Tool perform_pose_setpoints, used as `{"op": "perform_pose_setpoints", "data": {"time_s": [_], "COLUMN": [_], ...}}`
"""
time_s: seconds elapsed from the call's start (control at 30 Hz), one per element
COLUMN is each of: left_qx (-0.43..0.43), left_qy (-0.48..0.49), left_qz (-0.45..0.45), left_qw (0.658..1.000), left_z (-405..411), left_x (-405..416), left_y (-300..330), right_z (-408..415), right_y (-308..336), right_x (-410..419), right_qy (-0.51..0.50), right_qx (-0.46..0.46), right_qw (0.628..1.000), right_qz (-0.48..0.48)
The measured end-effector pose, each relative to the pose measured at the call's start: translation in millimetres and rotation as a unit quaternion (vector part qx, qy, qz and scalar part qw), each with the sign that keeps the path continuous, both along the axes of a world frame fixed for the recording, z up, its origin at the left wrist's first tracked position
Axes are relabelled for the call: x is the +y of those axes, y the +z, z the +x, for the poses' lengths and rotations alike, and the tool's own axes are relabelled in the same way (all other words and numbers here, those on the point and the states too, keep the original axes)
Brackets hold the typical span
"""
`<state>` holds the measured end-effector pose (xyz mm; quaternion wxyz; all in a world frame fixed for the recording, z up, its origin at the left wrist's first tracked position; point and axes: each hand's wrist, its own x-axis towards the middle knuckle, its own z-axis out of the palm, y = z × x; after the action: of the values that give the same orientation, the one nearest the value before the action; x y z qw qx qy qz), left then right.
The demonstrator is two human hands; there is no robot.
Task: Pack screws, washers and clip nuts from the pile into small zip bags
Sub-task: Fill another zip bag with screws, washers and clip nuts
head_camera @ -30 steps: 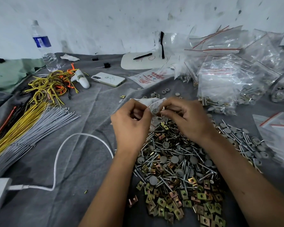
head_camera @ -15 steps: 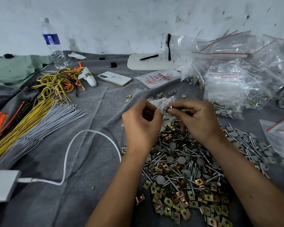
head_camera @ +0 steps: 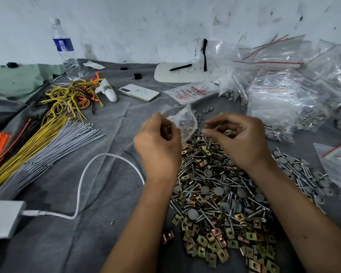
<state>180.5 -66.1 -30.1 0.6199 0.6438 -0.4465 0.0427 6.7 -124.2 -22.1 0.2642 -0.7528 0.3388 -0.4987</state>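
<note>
While left hand (head_camera: 158, 148) pinches bag (head_camera: 182, 120) above pile (head_camera: 215, 198), right hand (head_camera: 238, 142) beside bag, fingers curled, contents unclear

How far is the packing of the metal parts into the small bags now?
Done: a heap of filled clear zip bags with red seal lines lies far right. In hand: the left hand holds one small clear bag; the right hand is curled over the pile beside it. Left: a large pile of silver screws, grey washers and brass-coloured clip nuts.
</note>
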Motion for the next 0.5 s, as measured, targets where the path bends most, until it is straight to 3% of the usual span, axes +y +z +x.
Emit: {"op": "perform_pose_setpoints", "data": {"time_s": [0.1, 0.2, 0.33, 0.5], "left_qx": [-0.006, -0.070, -0.124, -0.071], "left_qy": [0.065, 0.105, 0.050, -0.050], "left_qz": [-0.018, -0.051, 0.010, 0.092], "left_qw": [0.998, 0.991, 0.991, 0.992], "left_z": [5.5, 4.6, 0.8, -4.7], "left_x": [4.7, 8.1, 6.9, 3.3], "left_y": [3.8, 7.2, 3.6, -3.3], "right_z": [-3.0, 0.4, 2.8, 5.5], "right_y": [1.1, 0.2, 1.1, -2.6], "right_x": [-0.6, -2.7, -3.7, -3.3], "right_qy": [0.006, 0.031, 0.058, 0.058], "right_qx": [0.168, 0.350, 0.407, 0.440], "right_qw": [0.985, 0.936, 0.911, 0.896], "right_qz": [-0.034, -0.024, 0.014, -0.005]}}
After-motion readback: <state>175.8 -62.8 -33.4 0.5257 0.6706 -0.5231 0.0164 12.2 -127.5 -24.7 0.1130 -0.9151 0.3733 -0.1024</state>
